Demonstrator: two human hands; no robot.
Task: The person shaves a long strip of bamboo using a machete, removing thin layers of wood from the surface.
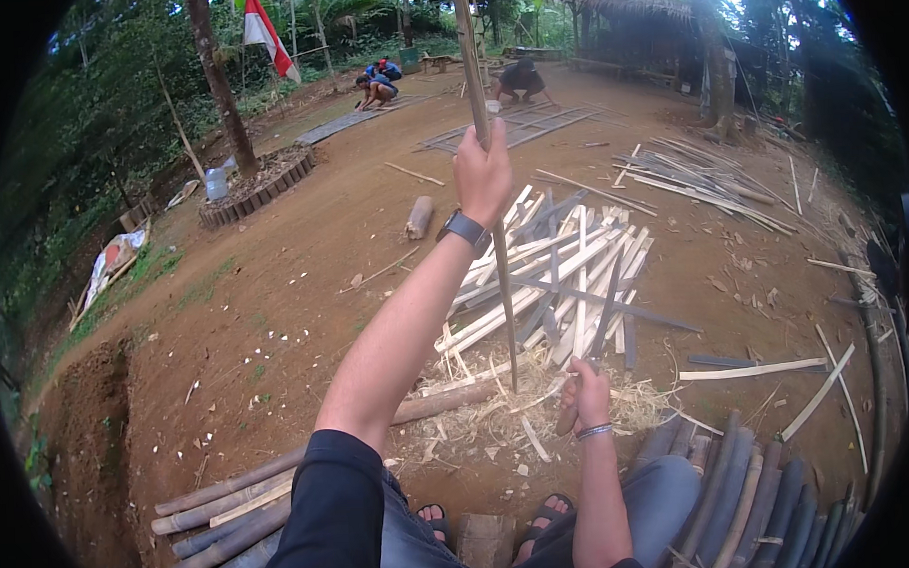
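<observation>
My left hand (482, 178), arm stretched forward, is closed around a long bamboo strip (501, 272). The strip stands nearly upright. Its top runs out of view and its lower end reaches down to the shavings. Lower and to the right, my right hand (586, 398) is closed on a tool with a brown wooden handle (566, 420); its working end cannot be made out. It is close to the strip's lower end, with a gap between. Just beyond lies a loose pile of pale and dark split bamboo strips (574, 270). Curly shavings (629, 403) cover the ground around my right hand.
Bamboo poles (233, 537) lie at lower left, and more poles (752, 494) at lower right. A short log (419, 217) lies left of the pile. More strips (711, 180) are scattered at far right. People (379, 84) crouch over bamboo panels in the distance.
</observation>
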